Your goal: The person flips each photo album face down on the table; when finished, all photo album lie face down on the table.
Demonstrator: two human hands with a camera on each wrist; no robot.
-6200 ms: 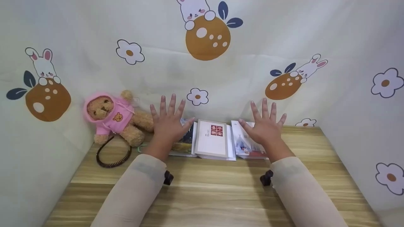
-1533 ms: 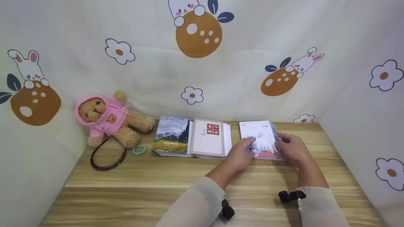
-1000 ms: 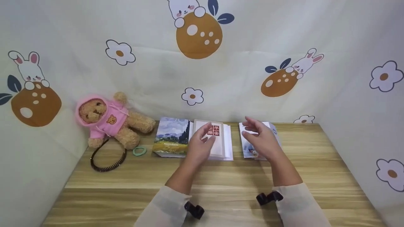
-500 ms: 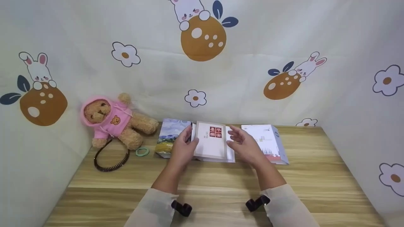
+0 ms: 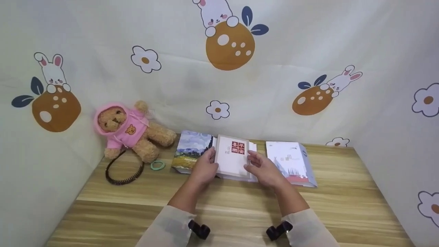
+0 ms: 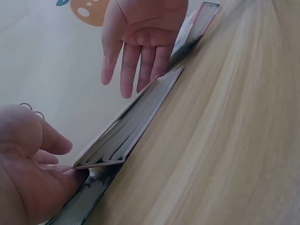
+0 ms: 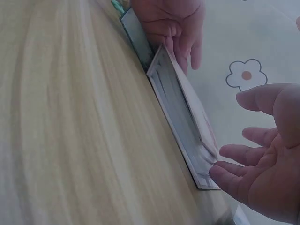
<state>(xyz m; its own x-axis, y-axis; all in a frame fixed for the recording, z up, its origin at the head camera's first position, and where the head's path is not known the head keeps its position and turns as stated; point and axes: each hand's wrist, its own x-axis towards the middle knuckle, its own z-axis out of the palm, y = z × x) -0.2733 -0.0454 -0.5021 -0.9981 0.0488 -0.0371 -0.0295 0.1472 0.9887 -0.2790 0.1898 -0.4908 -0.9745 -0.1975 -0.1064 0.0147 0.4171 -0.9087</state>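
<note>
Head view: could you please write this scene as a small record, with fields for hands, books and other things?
Left hand: at left edge of middle book
Right hand: at right edge of middle book
Left book: landscape cover, partly behind left hand
Right book: mostly white cover, apart from middle book
Toy: teddy bear in pink hoodie
Hair items: dark headband, green hair tie
Surface: wood-grain table
</note>
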